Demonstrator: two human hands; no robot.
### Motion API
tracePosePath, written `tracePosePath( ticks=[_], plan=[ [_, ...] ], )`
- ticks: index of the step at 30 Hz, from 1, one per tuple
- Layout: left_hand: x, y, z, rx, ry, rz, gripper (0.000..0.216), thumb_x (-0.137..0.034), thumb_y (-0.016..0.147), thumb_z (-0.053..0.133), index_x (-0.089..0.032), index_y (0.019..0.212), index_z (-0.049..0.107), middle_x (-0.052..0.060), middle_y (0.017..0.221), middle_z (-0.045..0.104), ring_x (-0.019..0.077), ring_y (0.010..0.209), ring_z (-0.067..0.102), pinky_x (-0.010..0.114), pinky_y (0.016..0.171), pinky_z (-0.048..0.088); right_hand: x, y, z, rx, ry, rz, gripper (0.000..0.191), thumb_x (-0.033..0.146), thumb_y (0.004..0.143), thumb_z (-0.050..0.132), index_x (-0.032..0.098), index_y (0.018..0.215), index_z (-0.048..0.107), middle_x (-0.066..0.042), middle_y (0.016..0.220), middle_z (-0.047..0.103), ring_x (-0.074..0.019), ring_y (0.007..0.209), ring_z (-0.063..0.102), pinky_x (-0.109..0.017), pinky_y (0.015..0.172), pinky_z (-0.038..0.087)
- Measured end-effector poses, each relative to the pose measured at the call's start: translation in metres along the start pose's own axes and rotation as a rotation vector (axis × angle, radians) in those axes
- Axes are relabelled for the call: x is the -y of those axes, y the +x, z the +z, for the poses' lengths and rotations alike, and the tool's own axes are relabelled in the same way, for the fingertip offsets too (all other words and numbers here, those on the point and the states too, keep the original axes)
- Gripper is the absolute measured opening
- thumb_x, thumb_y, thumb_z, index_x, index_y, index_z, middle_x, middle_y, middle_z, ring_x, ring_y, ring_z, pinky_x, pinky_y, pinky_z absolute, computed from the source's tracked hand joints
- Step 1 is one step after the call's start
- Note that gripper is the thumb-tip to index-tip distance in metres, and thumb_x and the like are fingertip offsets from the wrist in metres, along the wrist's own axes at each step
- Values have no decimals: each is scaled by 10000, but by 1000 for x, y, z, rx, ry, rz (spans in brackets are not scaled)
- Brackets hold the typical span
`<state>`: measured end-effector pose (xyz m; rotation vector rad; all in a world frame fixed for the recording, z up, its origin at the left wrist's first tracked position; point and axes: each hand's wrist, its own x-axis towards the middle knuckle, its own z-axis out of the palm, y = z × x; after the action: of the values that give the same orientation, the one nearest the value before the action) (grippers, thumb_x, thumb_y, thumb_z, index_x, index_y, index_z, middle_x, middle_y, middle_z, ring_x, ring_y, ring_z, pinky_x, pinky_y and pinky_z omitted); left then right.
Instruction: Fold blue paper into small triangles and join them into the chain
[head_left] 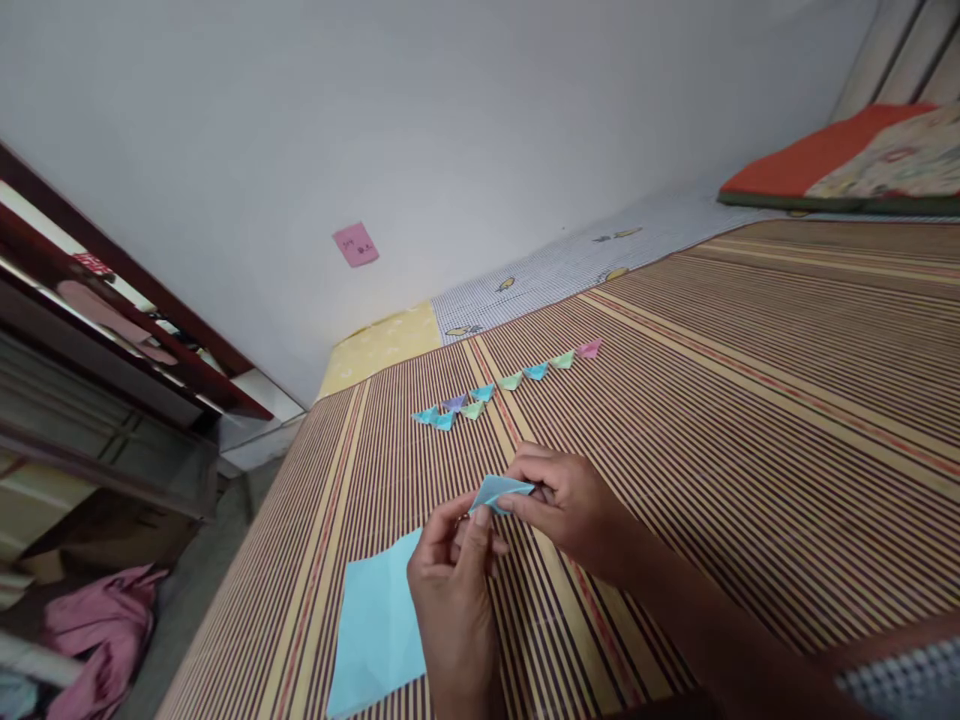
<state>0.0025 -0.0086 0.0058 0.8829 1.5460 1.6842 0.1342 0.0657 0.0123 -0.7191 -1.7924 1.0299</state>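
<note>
Head view shows a striped bamboo mat filling most of the frame; all positions below are given relative to it.

A flat light blue paper sheet lies on the mat's near left part, partly hidden by the left hand. The left hand is raised above the mat, fingers closed, pinching the near corner of a small folded blue paper piece. The right hand is also closed, gripping the far edge of the same piece between thumb and fingers. The piece is held clear of the mat, above its near centre.

Handling estimate: the piece is very light, thin and easily creased or torn. Grip it at the folded edges and corners with the fingertips, using light pressure.

Off the mat's left edge stand dark wooden furniture and a pink cloth. At the far right corner lies an orange cushion. A row of small folded coloured paper pieces rests on the mat just beyond the hands, apart from them. A pink note sticks to the wall beyond the mat. Nothing obstructs the hands.
</note>
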Motion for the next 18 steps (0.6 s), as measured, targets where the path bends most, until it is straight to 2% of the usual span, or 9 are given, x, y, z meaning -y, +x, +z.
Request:
tracePosePath(
  ticks=[3, 6, 9, 13, 16, 18],
  plan=[
    [5, 3, -3, 11, -59, -5, 254, -375, 776, 798, -163, 904, 743, 24, 729, 733, 141, 686, 671, 247, 698, 541, 0, 0, 2, -23, 13, -10, 154, 106, 861, 661, 177, 725, 673, 31, 734, 555, -129, 718, 530, -276, 654, 381],
    [11, 7, -5, -13, -115, 11, 222, -351, 779, 802, -176, 904, 751, 35, 835, 760, 165, 790, 711, 281, 793, 557, -3, 0, 6, -76, 138, 26, 116, 87, 832, 675, 188, 782, 701, 19, 779, 591, -135, 742, 564, -270, 673, 431],
    [13, 9, -6, -11, -117, 68, 175, -327, 801, 788, -207, 926, 761, 24, 922, 762, 160, 859, 710, 282, 846, 543, -5, 0, 9, -68, 342, 58, 79, 134, 839, 686, 202, 833, 724, -3, 874, 589, -148, 811, 604, -278, 730, 499],
    [10, 9, -6, -22, -69, 151, 116, -323, 803, 784, -217, 851, 777, 49, 1144, 736, 223, 1107, 666, 353, 993, 486, -6, -1, 10, -21, 509, 54, 60, 164, 838, 707, 211, 853, 742, -35, 1020, 574, -178, 980, 629, -322, 879, 533],
    [7, 8, -7, -61, -72, 172, 106, -325, 775, 805, -228, 815, 785, 47, 1134, 736, 231, 1102, 667, 361, 977, 496, -3, -2, 8, 7, 479, 63, 65, 189, 851, 709, 219, 876, 761, -54, 1101, 582, -197, 1057, 619, -339, 923, 519],
    [6, 7, -7, -81, -53, 193, 112, -321, 760, 817, -233, 824, 792, 41, 1086, 743, 219, 1069, 674, 332, 936, 515, -2, -2, 6, -5, 397, 45, 56, 208, 857, 709, 217, 871, 763, -53, 1056, 620, -201, 1031, 615, -342, 912, 502]
  ],
)
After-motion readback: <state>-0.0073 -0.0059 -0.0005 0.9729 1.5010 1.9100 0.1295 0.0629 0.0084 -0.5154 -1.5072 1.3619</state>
